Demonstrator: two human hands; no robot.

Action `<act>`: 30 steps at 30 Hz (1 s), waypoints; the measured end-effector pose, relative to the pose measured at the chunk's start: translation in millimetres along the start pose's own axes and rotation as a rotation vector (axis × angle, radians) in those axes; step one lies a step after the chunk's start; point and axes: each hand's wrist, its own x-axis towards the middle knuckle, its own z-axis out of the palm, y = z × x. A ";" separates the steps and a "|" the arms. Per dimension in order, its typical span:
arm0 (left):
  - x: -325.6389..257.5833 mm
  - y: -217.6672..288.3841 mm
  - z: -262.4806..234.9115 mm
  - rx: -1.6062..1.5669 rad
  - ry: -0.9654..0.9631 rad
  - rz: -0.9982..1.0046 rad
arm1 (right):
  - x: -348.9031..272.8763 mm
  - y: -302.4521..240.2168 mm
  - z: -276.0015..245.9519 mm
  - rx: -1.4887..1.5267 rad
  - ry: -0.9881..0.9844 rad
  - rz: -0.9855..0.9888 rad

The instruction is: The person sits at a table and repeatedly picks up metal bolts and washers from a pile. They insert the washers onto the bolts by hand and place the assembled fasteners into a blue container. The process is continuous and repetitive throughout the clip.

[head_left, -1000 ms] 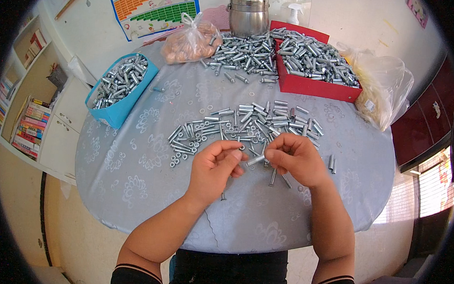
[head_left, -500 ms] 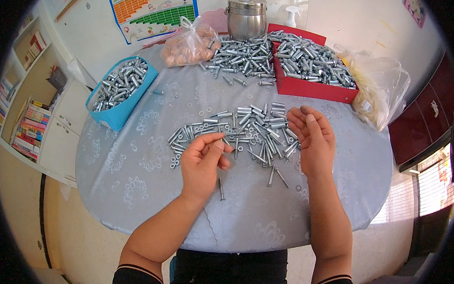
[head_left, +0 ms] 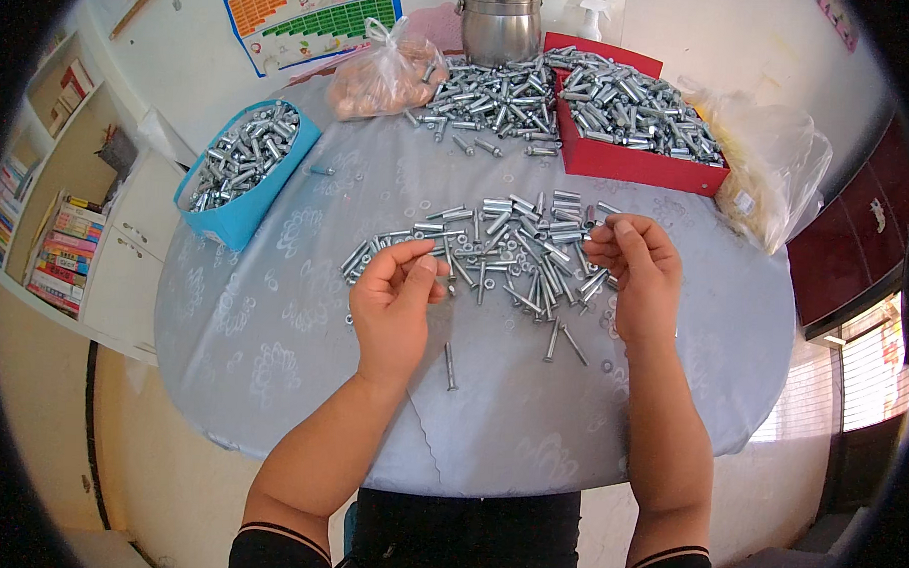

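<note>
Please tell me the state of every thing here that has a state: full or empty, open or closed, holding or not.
Left hand: fingers pinched on a small metal part.
Right hand: fingers curled at the loose pile; grip unclear.
Blue bin: open, full of metal sleeves.
Red tray: open, heaped.
Metal pot: lid on.
Pink bag: knotted shut.

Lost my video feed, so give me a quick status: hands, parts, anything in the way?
Left hand pinching a small metal part. Right hand picking at the bolt pile. Loose bolts between the hands; nothing blocking.
</note>
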 end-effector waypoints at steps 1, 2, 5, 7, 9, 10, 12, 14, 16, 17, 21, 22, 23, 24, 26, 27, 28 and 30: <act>0.8 -1.2 -0.6 0.039 -0.004 0.026 | 0.4 -0.6 -0.5 -0.003 0.006 -0.001; 1.7 -3.9 -1.5 0.078 -0.009 0.052 | 0.1 -0.9 -0.1 -0.007 0.008 -0.002; 3.8 -10.2 -2.8 0.294 -0.081 0.141 | -0.3 -1.3 0.1 -0.020 0.008 -0.004; 4.3 -12.4 -2.8 0.514 -0.136 0.265 | -0.3 -1.6 -1.2 -0.027 0.000 -0.008; 4.3 -13.3 -2.2 0.777 -0.175 0.451 | -1.5 -4.5 -0.1 -0.038 0.012 -0.011; 5.0 -13.5 -0.3 0.782 -0.197 0.476 | -1.9 -5.6 0.7 -0.043 0.019 -0.013; 8.4 -15.7 4.0 0.875 -0.224 0.535 | -2.0 -5.9 2.5 -0.081 0.026 -0.013; 9.4 -16.6 9.2 0.951 -0.276 0.575 | -2.4 -5.8 2.5 -0.109 0.024 -0.015; 8.9 -16.1 13.5 1.011 -0.349 0.596 | -2.3 -5.2 1.9 -0.125 0.010 -0.024; 8.7 -15.7 14.0 1.010 -0.354 0.591 | -2.5 -5.6 1.8 -0.124 0.012 -0.027; 7.3 -12.7 16.1 1.010 -0.404 0.534 | -2.7 -7.3 2.2 -0.153 0.025 -0.033; 6.9 -12.1 16.4 1.012 -0.423 0.510 | -2.5 -7.4 2.6 -0.168 0.027 -0.033; 6.7 -12.7 16.4 1.008 -0.423 0.502 | -2.7 -7.6 2.7 -0.173 0.028 -0.035; 6.4 -13.8 16.2 1.003 -0.423 0.494 | -3.1 -7.8 2.7 -0.179 0.029 -0.038; 5.8 -14.2 16.6 0.991 -0.406 0.499 | -3.2 -8.6 2.5 -0.193 0.041 -0.041; 5.3 -13.1 16.8 0.983 -0.389 0.511 | -3.1 -9.5 2.9 -0.202 0.050 -0.040; 4.7 -12.1 16.7 0.976 -0.371 0.521 | -3.0 -10.4 3.0 -0.210 0.059 -0.038; 3.8 -15.0 14.3 0.815 -0.308 0.459 | -1.4 -5.1 -3.3 -0.553 0.000 -0.141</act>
